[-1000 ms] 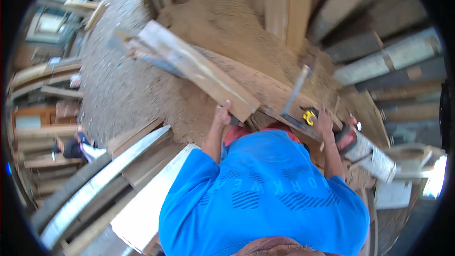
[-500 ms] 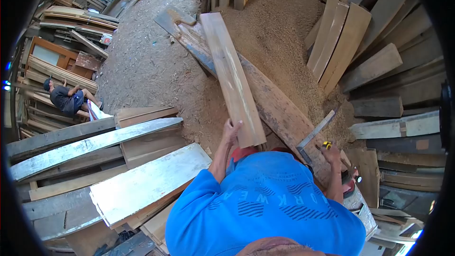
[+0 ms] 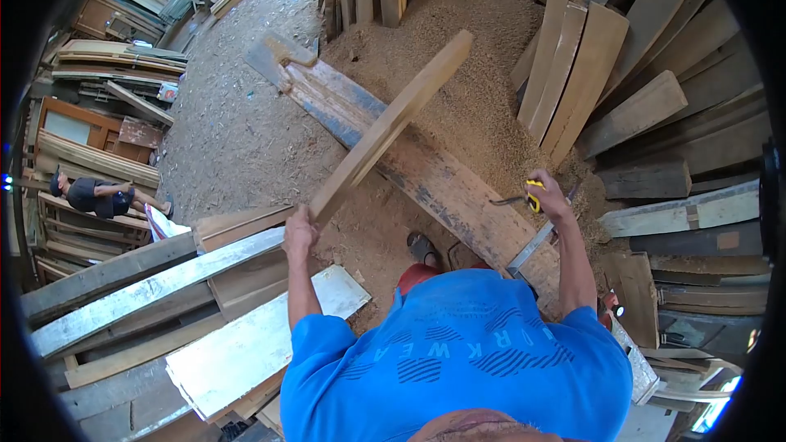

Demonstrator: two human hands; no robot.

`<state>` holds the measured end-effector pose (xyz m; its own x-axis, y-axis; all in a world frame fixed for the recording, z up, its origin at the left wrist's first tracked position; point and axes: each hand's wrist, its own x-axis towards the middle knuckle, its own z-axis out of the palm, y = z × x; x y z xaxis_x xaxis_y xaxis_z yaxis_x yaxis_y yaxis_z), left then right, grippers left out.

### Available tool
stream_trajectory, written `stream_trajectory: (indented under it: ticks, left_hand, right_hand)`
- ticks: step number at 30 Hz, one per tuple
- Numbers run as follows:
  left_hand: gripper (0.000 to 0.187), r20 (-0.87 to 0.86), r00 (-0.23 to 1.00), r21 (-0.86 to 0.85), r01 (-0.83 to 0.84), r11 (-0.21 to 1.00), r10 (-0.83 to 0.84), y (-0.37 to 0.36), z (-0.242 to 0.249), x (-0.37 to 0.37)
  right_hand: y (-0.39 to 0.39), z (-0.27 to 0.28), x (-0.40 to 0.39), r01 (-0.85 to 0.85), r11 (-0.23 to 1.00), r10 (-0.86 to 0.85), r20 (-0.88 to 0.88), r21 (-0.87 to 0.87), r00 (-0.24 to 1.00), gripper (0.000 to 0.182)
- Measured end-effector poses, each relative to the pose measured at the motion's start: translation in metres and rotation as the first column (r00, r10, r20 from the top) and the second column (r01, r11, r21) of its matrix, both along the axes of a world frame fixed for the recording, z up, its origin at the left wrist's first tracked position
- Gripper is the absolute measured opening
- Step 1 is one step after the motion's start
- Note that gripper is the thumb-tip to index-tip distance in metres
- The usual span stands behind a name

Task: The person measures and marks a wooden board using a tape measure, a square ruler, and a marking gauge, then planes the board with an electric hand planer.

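Observation:
My left hand (image 3: 300, 231) grips the near end of a long wooden plank (image 3: 391, 127), which is tilted on its edge and crosses above the paint-worn bench board (image 3: 442, 176). In my right hand (image 3: 550, 194) is a yellow and black tape measure (image 3: 535, 195), with a short dark strip reaching left from it over the bench board. A metal square (image 3: 530, 250) lies on the bench board below my right hand, near my forearm.
Stacked boards (image 3: 573, 74) lean at the right around a sawdust heap (image 3: 467, 57). A white board (image 3: 262, 344) and long planks (image 3: 164, 286) lie at the left. Another person (image 3: 98, 195) sits at the far left.
The plank has swung from leaning left to leaning right and turned onto its edge. My left hand has moved left with it. My right hand has risen forward with the tape measure.

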<state>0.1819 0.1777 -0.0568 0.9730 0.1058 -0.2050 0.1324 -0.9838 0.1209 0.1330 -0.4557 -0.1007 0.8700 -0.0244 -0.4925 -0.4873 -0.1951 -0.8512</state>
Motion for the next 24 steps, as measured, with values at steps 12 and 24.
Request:
stream_trajectory:
  ticks: [12, 24]
  left_hand:
    - [0.080, 0.160, 0.981, 0.210, 0.076, 0.975, -0.111, -0.084, -0.026, 0.165]
    - [0.095, 0.576, 0.815, -0.126, 0.162, 0.979, -0.061, -0.132, -0.088, 0.165]
  right_hand:
    - [0.035, 0.091, 0.151, -0.240, 0.253, 0.301, -0.159, -0.937, 0.940, 0.080]
    - [0.052, 0.056, 0.076, -0.509, 0.245, 0.459, -0.364, -0.825, 0.810, 0.047]
